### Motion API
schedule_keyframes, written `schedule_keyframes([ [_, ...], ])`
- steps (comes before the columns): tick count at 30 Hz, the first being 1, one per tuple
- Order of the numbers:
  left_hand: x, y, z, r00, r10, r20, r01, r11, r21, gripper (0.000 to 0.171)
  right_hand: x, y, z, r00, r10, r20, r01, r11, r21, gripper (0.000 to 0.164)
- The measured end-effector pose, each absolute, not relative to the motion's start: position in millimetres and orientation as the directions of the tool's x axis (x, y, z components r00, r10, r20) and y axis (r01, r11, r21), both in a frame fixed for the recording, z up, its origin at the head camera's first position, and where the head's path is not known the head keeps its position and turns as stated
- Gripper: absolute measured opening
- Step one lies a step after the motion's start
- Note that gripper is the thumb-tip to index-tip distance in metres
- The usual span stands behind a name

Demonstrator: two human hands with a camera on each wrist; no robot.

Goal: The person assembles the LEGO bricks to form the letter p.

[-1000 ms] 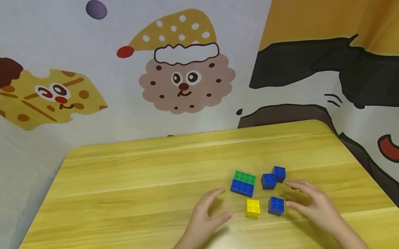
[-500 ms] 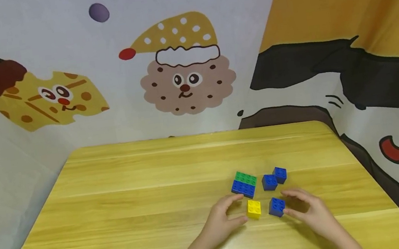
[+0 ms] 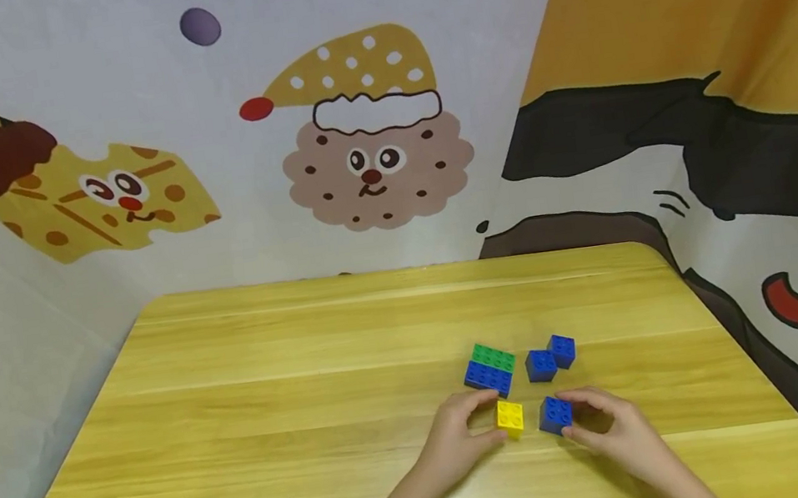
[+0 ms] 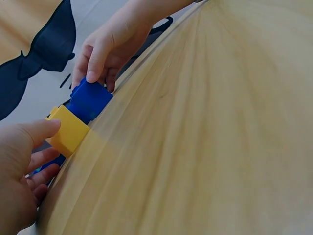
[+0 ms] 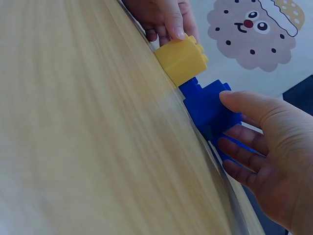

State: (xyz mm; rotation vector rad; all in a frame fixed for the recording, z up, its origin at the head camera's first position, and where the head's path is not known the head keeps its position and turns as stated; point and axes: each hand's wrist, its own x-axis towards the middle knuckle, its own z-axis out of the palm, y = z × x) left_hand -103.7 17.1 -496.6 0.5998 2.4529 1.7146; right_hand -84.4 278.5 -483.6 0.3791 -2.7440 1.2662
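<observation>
My left hand (image 3: 462,437) is at the yellow building brick (image 3: 510,419), thumb on its near side and index finger at its far corner. In the left wrist view the thumb presses the yellow brick (image 4: 68,131), with the other fingers curled below. My right hand (image 3: 615,429) pinches a blue brick (image 3: 555,414) between thumb and forefinger; the right wrist view shows the thumb on this blue brick (image 5: 210,108), its far side hidden. Both bricks stand upright on the table, studs up, with a narrow gap between them.
Behind the hands, a green brick (image 3: 494,357) and a flat blue brick (image 3: 487,377) lie side by side. Two more blue bricks, one nearer (image 3: 540,365) and one farther (image 3: 563,351), stand corner to corner. A printed cloth (image 3: 251,218) hangs past the wooden table's (image 3: 267,342) back edge.
My left hand has moved right, from bare table to the yellow brick. The right hand has come slightly left and closed in on the near blue brick. The bricks have kept their places.
</observation>
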Motion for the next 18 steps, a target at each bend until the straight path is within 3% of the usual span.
schedule_keyframes([
  [11, -105.0, 20.9, -497.4, -0.907, 0.376, 0.19, 0.323, 0.331, 0.887, 0.044, -84.4, 277.2, -483.7, -0.965, -0.184, 0.186, -0.26, 0.608, -0.75, 0.04],
  [18, -104.8, 12.8, -494.8, -0.921, 0.364, 0.137, 0.253, 0.293, 0.922, 0.041, -83.0, 273.1, -476.5, -0.96, -0.193, 0.201, -0.278, 0.606, -0.745, 0.041],
])
